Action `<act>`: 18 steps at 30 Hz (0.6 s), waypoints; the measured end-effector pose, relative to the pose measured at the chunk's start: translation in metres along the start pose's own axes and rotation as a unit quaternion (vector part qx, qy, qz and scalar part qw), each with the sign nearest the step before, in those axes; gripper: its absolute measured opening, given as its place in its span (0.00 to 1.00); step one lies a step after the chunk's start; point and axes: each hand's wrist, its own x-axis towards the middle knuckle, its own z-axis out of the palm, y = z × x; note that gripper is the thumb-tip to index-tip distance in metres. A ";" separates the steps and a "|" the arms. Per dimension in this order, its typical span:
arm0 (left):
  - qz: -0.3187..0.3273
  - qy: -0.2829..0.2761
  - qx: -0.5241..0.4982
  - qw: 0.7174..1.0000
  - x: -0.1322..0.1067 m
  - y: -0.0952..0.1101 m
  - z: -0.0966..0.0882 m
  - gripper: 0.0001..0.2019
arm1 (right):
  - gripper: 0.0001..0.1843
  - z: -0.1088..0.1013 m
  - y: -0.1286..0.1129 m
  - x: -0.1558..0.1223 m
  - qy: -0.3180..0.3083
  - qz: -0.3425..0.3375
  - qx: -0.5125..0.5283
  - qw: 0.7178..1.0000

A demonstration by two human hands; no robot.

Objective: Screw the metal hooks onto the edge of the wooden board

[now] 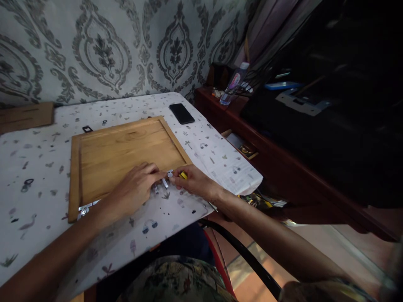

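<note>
A framed wooden panel, like a cabinet door, lies flat on the patterned cloth. At its near right corner is a metal hinge, with a metal arm pointing toward me. My left hand rests over the panel's near edge, thumb and forefinger closed at this hinge. From the other side, my right hand has its fingers curled round a small yellow-handled tool, its tips touching the hinge. The tool's working end is hidden. A second metal hinge sits at the near left corner, partly behind my left forearm.
A black phone lies at the table's far right. Cardboard is at the far left, and a small black piece lies behind the panel. On the right, dark red furniture with an open drawer holds a plastic bottle.
</note>
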 end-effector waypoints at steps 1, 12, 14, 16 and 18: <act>0.002 0.000 0.004 1.000 0.000 0.000 0.001 0.29 | 0.12 0.000 0.001 0.000 -0.001 0.001 0.003 1.000; 0.020 0.022 0.022 0.999 -0.001 -0.002 0.006 0.28 | 0.11 -0.005 0.011 -0.012 0.023 -0.010 0.033 0.999; 0.020 0.022 0.019 0.999 -0.001 -0.003 0.005 0.27 | 0.10 -0.005 0.013 -0.014 0.031 -0.013 0.027 0.999; 0.018 0.016 0.015 1.000 0.000 -0.003 0.005 0.27 | 0.09 -0.005 0.015 -0.014 0.040 -0.016 0.018 0.999; 0.015 0.009 0.012 1.000 0.000 -0.002 0.004 0.27 | 0.09 -0.004 0.016 -0.012 0.048 -0.021 0.012 0.999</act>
